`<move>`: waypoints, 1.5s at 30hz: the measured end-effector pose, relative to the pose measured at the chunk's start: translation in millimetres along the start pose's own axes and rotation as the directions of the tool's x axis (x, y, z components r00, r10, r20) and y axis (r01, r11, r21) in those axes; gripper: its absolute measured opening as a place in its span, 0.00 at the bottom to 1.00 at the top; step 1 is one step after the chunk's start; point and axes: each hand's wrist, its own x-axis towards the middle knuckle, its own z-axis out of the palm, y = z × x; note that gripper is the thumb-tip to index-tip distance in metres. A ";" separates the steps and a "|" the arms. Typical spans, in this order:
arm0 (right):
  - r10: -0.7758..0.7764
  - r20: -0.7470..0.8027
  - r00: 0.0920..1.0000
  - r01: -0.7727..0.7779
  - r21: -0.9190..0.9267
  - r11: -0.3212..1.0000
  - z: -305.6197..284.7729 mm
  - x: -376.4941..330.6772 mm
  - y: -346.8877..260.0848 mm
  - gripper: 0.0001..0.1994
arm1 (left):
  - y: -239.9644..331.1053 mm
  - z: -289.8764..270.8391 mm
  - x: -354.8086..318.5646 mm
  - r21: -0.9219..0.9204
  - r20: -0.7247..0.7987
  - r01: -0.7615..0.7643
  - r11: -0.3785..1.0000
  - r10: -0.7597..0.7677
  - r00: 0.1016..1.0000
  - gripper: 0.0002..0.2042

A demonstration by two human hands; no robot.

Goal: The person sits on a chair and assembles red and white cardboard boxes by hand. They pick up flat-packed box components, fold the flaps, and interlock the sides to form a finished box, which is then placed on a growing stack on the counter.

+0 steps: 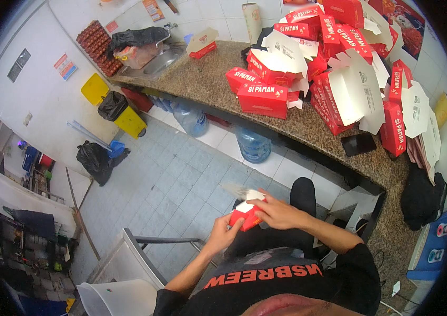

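A small red and white cardboard food box (246, 222) is held over my lap between both hands. My left hand (221, 233) grips its near left side, with the thumb on the red panel. My right hand (277, 211) closes on its right side, fingers over the upper edge. A pale flap at the box's far end is smeared by motion. On the granite counter (210, 79) ahead and to the right lies a big heap of similar boxes, some folded shut like one red box (263, 100), others with white flaps raised, like a standing box (355, 95).
A black phone (358, 144) lies on the counter near the heap. One lone box (202, 43) stands by the sink (161, 62). Blue water jugs (254, 145) sit below the counter. A yellow bin (130, 122) and black bag (95, 160) stand left; a white tub (118, 298) is at lower left.
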 end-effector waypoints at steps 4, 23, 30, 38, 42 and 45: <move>0.136 0.216 0.967 -0.091 -0.207 0.974 -29.6 -2.9 -46.7 0.32 | 2.4 -4.8 -1.1 0.474 0.136 -0.107 0.874 0.047 0.990 0.14; -0.261 0.536 0.803 0.019 0.414 0.910 36.2 10.4 63.0 0.13 | -10.0 24.0 -11.2 0.188 0.320 0.117 0.975 -0.174 0.931 0.22; -0.150 0.585 0.797 0.012 0.232 0.973 14.3 9.7 37.2 0.13 | -12.2 43.3 -11.4 0.342 0.211 -0.109 0.934 0.037 0.977 0.25; 0.214 -0.027 0.977 -0.096 0.833 0.544 20.6 23.3 32.8 0.07 | -22.1 50.7 -5.8 0.033 -0.265 -0.065 0.997 0.071 0.962 0.32; 0.239 -0.152 0.959 0.043 0.912 0.408 9.4 34.2 -19.1 0.07 | -12.4 59.1 17.0 0.099 -0.410 -0.230 0.968 0.250 0.877 0.31; 0.155 -0.273 0.950 0.159 0.845 0.510 8.3 42.0 -28.8 0.06 | -2.8 58.4 25.3 0.127 -0.511 -0.303 0.944 0.324 0.796 0.29</move>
